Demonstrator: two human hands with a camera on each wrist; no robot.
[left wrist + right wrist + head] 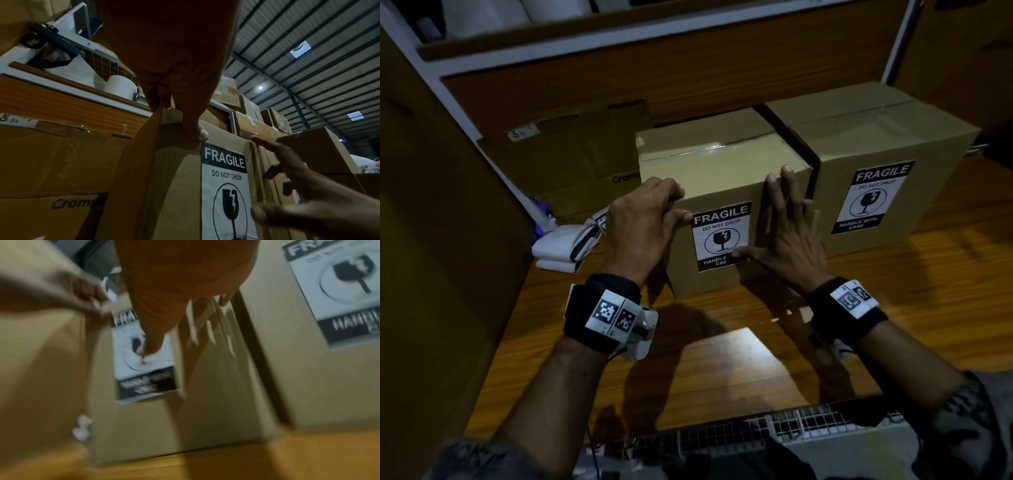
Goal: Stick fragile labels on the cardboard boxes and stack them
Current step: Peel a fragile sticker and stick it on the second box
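Head view is showing two cardboard boxes sitting side by side on a wooden surface [722, 363], touching or nearly touching, each facing the person with a black-and-white fragile label on its front. The nearer box [715, 219] is standing at the middle, and the second box [887, 171] is sitting just to its right, set a little further back.

The left hand [643, 226] is gripping the nearer box at its upper left front corner, fingers curling over the top edge while the thumb is pressing the front face right at the top left corner of the label [720, 236]. The right hand [787, 226] is lying flat against the front face, fingers [787, 181] straight and spread upward to the top edge, the thumb stretching left onto the lower part of the label.

The second label [873, 197] is sitting flat on the front of the second box, untouched.

Left of the boxes, a loose bundle of white label sheets [565, 243] is lying on the surface, with a flattened carton [571, 161] leaning behind it against a shelf unit [619, 61].

Right wrist view is blurring badly, though the thumb on the label is readable.
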